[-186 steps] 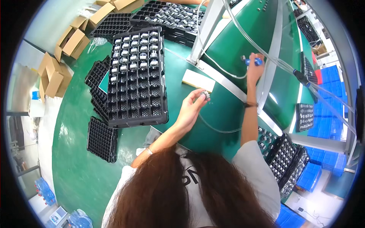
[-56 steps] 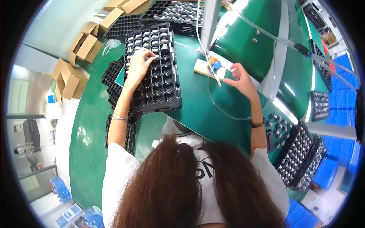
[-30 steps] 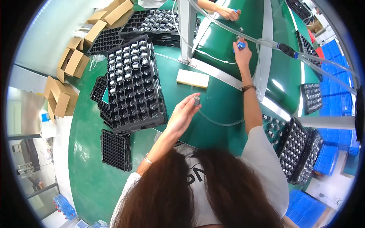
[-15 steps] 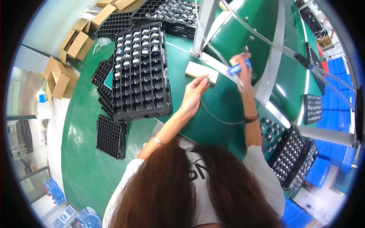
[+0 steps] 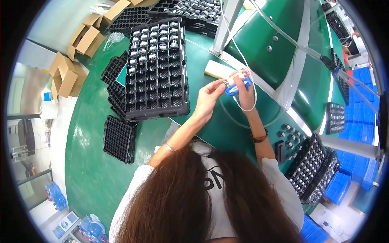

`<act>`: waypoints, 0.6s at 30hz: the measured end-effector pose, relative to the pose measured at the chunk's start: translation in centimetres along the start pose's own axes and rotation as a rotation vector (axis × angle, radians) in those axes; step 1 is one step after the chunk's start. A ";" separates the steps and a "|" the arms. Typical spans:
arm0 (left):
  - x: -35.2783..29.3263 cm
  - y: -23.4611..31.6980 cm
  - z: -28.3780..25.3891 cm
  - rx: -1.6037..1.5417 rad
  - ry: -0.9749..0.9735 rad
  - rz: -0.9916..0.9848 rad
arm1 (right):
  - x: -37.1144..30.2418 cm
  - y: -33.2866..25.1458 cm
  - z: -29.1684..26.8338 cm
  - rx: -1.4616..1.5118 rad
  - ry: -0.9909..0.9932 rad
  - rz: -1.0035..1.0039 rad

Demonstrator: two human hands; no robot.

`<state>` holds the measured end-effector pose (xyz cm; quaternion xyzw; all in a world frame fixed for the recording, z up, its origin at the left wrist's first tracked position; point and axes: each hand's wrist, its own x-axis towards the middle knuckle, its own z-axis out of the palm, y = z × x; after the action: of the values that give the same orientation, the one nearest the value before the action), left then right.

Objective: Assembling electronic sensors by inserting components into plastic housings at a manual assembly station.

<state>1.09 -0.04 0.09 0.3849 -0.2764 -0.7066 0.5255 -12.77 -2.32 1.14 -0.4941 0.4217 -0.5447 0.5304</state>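
Observation:
My left hand (image 5: 207, 101) is closed in a pinch around a small shiny metal part (image 5: 226, 83), mostly covered by the fingertips. My right hand (image 5: 244, 94) grips a blue handheld tool (image 5: 239, 86) with a thin white hose running from it. The tool's end meets or nearly meets the metal part; I cannot tell whether they touch. Just beyond the hands lies a pale block (image 5: 218, 69) with a yellowish side. Left of my left hand stands a large black tray (image 5: 187, 97), its far and left pockets holding metal parts, its nearer pockets bare.
Loose metal parts (image 5: 290, 143) and filled black trays (image 5: 307, 164) sit right of my right forearm. A metal post (image 5: 227, 28) rises beyond the block. Past it, a green conveyor belt (image 5: 255, 56) carries a few parts. More black trays (image 5: 117, 139) and cardboard boxes (image 5: 67, 77) are at left.
My right hand has come left and nearer with the blue tool, from over the belt edge to the part in my left hand. The left hand keeps its pinch. The view has shifted slightly.

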 end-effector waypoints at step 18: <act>-4.0 16.2 -11.3 1.134 0.477 0.642 | 4.4 1.8 1.2 -0.813 0.130 -0.098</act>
<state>19.69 -0.85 7.78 0.6440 -0.5802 -0.1589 0.4727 -11.12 -6.79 -0.01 -0.6471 0.6112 -0.3887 0.2379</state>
